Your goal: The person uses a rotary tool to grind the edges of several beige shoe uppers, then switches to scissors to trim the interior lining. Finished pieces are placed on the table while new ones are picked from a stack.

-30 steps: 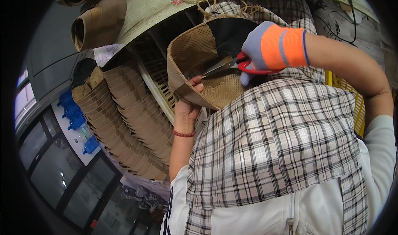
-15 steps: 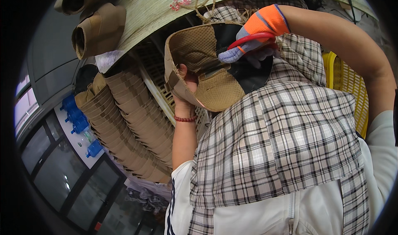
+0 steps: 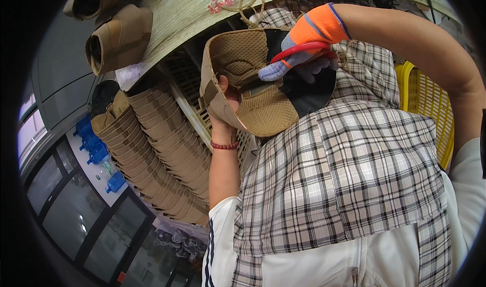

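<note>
Since a second ago the right hand has swung round over the tan upper, and the blades of the red scissors no longer show. That upper tilts above the plaid apron, mouth open; the left hand grips its left wall, digits showing inside — likely to keep the lining exposed. Gloved and half curled, the right hand has the scissors hooked on it, perhaps to spare setting them down; whether its fingertips pinch anything, I cannot tell. Nested uppers stand leftward — seemingly stacked to save room.
</note>
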Demonstrator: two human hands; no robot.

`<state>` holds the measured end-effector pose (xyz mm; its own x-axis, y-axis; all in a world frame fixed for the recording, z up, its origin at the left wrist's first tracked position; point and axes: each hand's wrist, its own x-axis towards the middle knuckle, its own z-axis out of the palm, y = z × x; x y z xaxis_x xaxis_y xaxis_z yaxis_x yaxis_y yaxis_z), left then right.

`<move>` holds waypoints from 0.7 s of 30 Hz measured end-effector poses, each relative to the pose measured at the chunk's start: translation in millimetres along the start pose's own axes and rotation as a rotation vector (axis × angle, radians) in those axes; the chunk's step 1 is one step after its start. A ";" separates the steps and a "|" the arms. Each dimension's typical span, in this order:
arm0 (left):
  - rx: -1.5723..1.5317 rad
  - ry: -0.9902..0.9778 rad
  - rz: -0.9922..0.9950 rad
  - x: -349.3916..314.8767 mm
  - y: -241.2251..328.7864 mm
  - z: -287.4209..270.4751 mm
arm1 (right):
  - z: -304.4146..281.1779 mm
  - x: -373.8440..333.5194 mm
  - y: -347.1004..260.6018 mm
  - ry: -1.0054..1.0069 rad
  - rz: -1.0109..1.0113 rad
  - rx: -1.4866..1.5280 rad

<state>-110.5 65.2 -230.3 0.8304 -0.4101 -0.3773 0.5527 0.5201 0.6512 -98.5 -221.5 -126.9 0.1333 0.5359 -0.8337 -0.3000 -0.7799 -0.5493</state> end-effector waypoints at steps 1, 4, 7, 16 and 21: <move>0.000 0.007 -0.003 -0.5 0.2 0.1 | 0.3 0.5 0.1 -0.001 -0.003 0.003; -0.007 0.014 0.000 -1.0 -0.4 1.7 | -0.2 0.3 1.2 -0.008 -0.009 0.010; 0.016 0.010 -0.008 -0.1 0.5 -0.8 | -2.2 -1.1 5.8 0.001 -0.039 -0.015; 0.043 0.045 0.020 -5.6 -0.4 15.5 | -1.0 10.7 11.2 0.080 0.022 -0.055; 0.096 0.111 0.034 -10.7 0.5 22.4 | -10.3 16.3 15.0 -0.046 -0.061 -0.032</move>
<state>-120.7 53.0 -211.2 0.8539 -0.3052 -0.4215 0.5197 0.4562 0.7224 -91.2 -227.8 -149.3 0.1069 0.5964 -0.7955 -0.2619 -0.7550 -0.6012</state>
